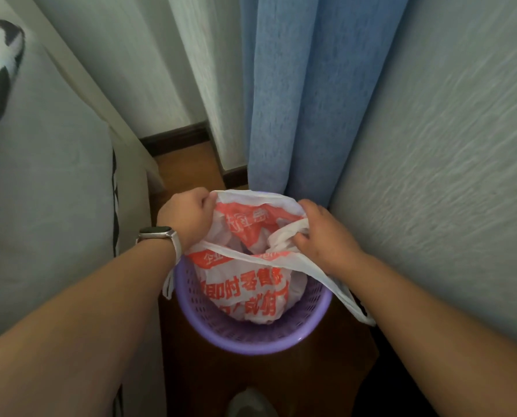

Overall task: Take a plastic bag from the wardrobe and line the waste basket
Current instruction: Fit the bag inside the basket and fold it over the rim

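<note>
Both forearms reached down; left hand (188, 215) and right hand (320, 233) each pinched the plastic bag (245, 284) mouth inside the waste basket (251, 341). Thin, limp, slippery film: best gripped at its hem.

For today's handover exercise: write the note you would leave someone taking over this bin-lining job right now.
Left hand: fist closed on the plastic bag's far-left rim.
Right hand: gripping the bag's edge on the right side.
The bag's body sits inside the purple waste basket; its handles trail outside on both sides.
Done: bag fetched and put in.
Left: spread the mouth and fold it over the basket rim all round.
</note>
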{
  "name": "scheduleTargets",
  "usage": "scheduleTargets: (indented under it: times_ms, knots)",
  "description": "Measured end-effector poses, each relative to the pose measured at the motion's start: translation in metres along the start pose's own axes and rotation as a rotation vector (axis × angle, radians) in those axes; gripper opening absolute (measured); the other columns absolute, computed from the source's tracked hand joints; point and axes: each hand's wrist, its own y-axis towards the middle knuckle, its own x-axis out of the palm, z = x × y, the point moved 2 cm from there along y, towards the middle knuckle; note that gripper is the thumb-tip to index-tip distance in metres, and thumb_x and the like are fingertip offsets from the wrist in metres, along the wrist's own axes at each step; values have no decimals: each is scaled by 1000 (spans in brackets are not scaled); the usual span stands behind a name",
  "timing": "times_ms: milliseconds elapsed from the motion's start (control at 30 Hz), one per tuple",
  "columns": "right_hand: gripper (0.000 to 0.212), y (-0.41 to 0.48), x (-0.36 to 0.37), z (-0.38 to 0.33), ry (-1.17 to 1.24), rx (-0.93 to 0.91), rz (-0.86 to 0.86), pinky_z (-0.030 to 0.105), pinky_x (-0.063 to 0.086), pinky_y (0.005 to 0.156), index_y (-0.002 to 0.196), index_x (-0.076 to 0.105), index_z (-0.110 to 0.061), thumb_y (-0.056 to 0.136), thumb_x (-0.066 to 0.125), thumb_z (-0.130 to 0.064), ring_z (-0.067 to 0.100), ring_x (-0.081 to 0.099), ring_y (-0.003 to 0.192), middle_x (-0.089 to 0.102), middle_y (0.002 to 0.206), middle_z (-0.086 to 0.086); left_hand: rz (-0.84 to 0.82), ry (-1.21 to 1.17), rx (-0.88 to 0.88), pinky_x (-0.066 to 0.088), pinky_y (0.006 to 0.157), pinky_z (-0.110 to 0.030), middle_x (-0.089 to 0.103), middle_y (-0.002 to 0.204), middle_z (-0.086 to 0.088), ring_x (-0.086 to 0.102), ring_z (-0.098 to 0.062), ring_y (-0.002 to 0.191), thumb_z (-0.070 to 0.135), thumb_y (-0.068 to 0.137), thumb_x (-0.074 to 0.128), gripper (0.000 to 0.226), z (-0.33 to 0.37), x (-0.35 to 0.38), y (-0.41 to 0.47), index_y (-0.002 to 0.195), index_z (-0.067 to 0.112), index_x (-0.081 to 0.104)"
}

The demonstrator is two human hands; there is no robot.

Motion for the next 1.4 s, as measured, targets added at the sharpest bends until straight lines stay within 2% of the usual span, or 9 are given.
scheduleTargets:
  times_ms: [267, 333, 467, 700, 933, 1067, 1200, 1300, 1400]
  knots:
    - [62, -1, 0, -5, -29, 5, -30, 45, 50, 89, 148, 21, -31, 93, 49, -26, 29, 55, 110, 43, 134, 7, -43, -158, -275, 37, 55, -26, 64, 77, 3, 59, -15, 70, 39, 91, 59, 25, -12, -2, 14, 78, 19, 62]
    - [66, -4, -2, -7, -38, -5, -38, 44, 47, 94, 148, 20, -31, 91, 51, -29, 27, 50, 115, 40, 135, 5, 81, -126, -142, 42, 68, -29, 59, 87, 9, 55, -11, 78, 33, 91, 57, 10, -9, -5, 5, 91, 24, 61]
    - [71, -8, -15, -17, -118, -123, 38, 43, 37, 106, 145, 31, -27, 77, 51, -39, 23, 40, 125, 37, 138, 0, 270, 117, 284, 40, 84, -40, 58, 101, -1, 52, -22, 94, 24, 86, 50, 24, 9, -12, -12, 105, 16, 63]
    - [42, -16, 6, -43, -310, -410, 112, 41, 45, 98, 122, 61, -18, 82, 57, -27, 23, 52, 116, 58, 126, 2, 53, 285, 807, 53, 78, -40, 67, 103, -8, 63, -27, 90, 27, 86, 42, 35, 35, 12, -40, 104, 10, 66]
    - [58, -7, 16, -37, -414, -411, 68, 45, 35, 111, 133, 54, -16, 77, 63, -28, 28, 42, 132, 49, 141, 7, -62, 305, 511, 39, 106, -45, 55, 136, -6, 50, -28, 126, 38, 89, 35, 53, 16, 17, -39, 135, 17, 50]
    - [69, 2, 15, -34, -406, -370, 29, 39, 13, 120, 150, 27, -20, 89, 55, -29, 23, 19, 147, 26, 158, 4, -83, 186, 436, 24, 116, -42, 40, 149, -2, 34, -22, 139, 36, 92, 53, 57, 18, 19, -31, 145, 22, 36]
    - [73, 12, 13, -30, -458, -336, 31, 40, 9, 121, 153, 16, -19, 91, 53, -32, 22, 12, 149, 18, 160, 5, -99, 107, 425, 28, 117, -40, 38, 150, 0, 32, -21, 139, 31, 91, 55, 60, 26, 17, -14, 146, 22, 32]
    - [78, 19, 12, -30, -466, -265, 16, 45, 19, 118, 153, 10, -18, 90, 54, -33, 24, 14, 147, 12, 161, 4, -137, 94, 377, 34, 112, -40, 39, 149, 0, 35, -21, 136, 30, 90, 56, 62, 27, 15, -7, 147, 23, 30]
    - [78, 21, 13, -32, -446, -226, 45, 42, 39, 102, 152, 10, -17, 89, 55, -32, 27, 38, 130, 30, 149, 7, -183, 51, 285, 48, 96, -35, 47, 139, 3, 51, -18, 119, 31, 91, 57, 61, 19, 15, -10, 145, 29, 30]
